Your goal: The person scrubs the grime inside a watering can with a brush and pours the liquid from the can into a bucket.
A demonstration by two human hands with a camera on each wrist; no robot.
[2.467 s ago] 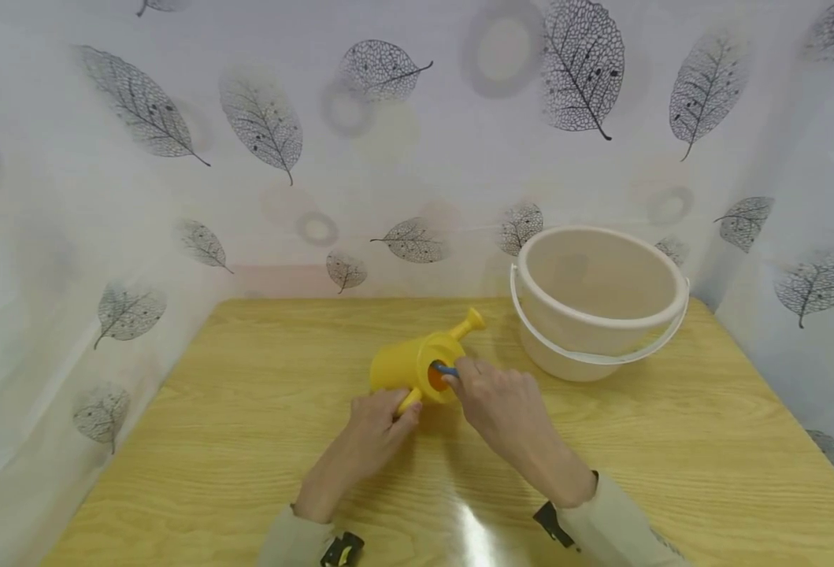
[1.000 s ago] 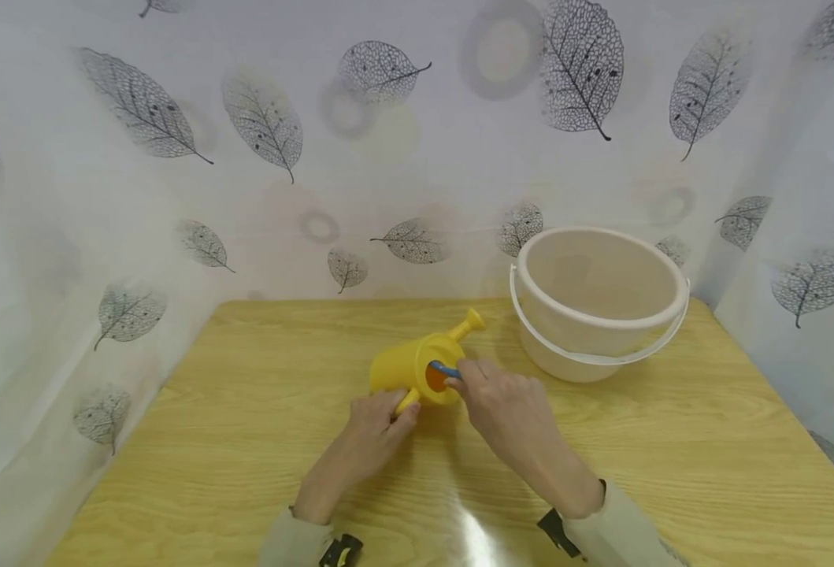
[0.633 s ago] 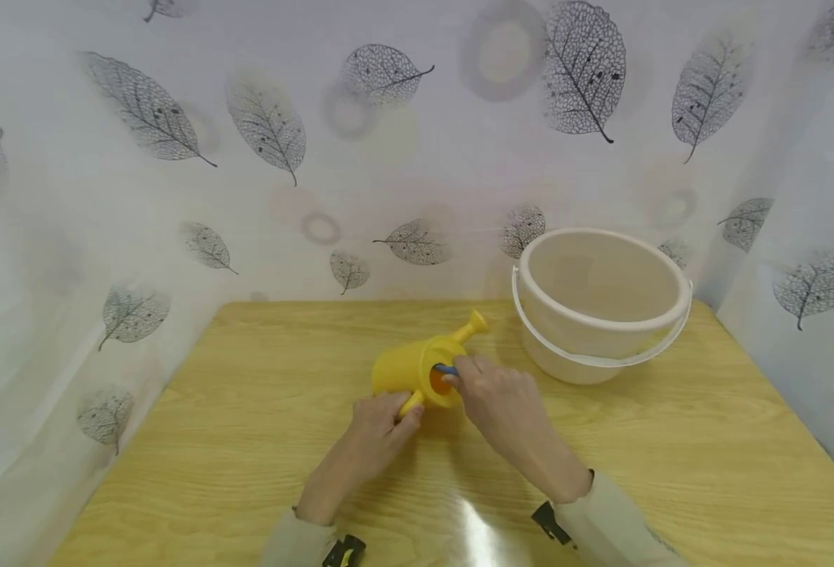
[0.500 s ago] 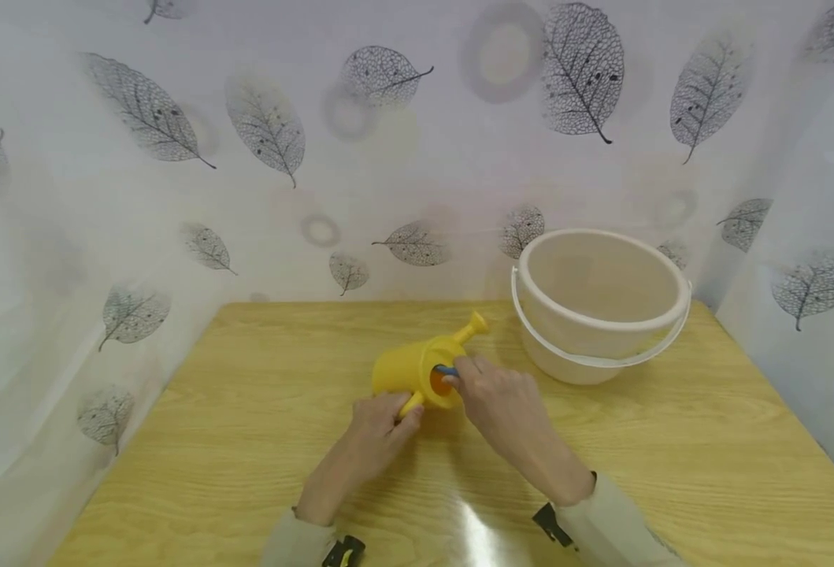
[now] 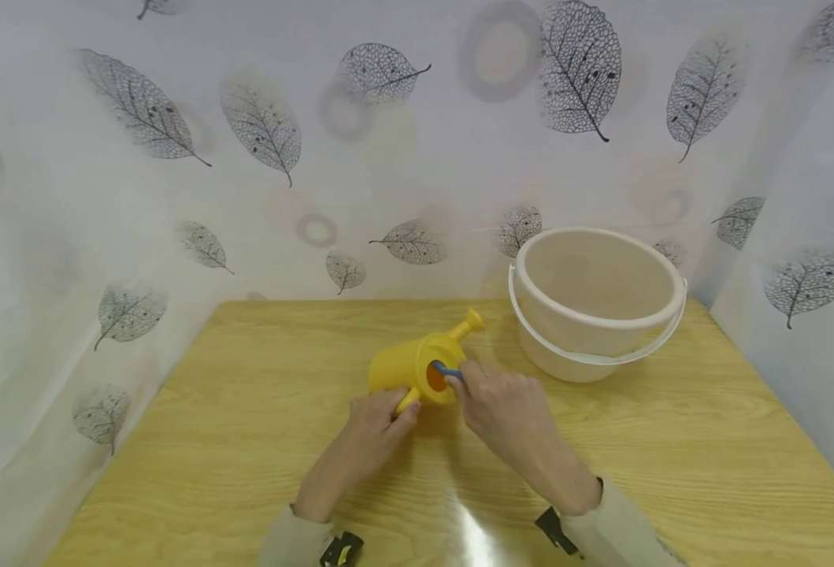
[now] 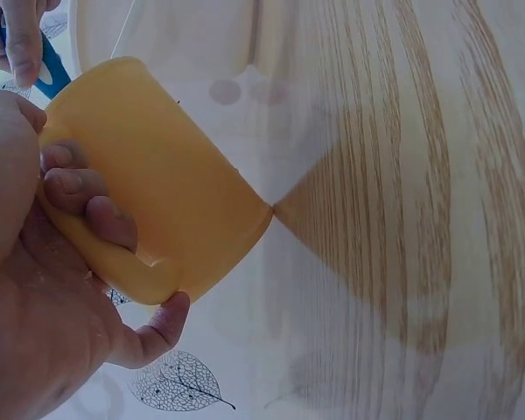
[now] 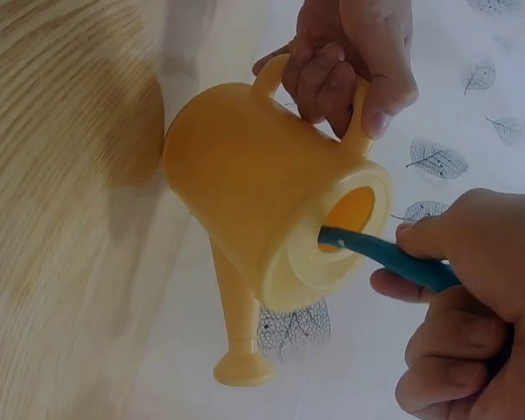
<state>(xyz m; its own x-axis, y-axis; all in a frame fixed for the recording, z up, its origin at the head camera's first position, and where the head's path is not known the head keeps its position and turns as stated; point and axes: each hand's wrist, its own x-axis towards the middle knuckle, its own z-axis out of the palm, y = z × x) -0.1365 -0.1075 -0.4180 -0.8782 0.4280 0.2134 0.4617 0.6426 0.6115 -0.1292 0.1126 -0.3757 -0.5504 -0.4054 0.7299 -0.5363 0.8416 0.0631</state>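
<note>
A yellow plastic watering can [image 5: 397, 367] lies tilted over the table, its mouth facing me and its spout [image 5: 468, 323] angled away to the right. My left hand [image 5: 374, 425] grips the can's handle, fingers wrapped through the loop, as the left wrist view shows. My right hand [image 5: 507, 411] holds a slim, curved blue handle [image 7: 394, 257] between thumb and fingers. The far end of this handle passes into the can's round mouth, where the inside hides it, so I cannot tell what kind of tool it is. In the left wrist view the can's bottom edge meets the wood-grain tabletop.
A cream bucket [image 5: 558, 334] with a white bail handle [image 5: 587, 359] stands at the back right, close to the can's spout. The wood-grain table [image 5: 246, 441] ends at a pale curtain [image 5: 431, 173] printed with grey leaves, behind and at both sides.
Over the last half second my right hand has drawn slightly back to the right, and more of the blue handle shows outside the can's mouth. Left hand and can stay in place.
</note>
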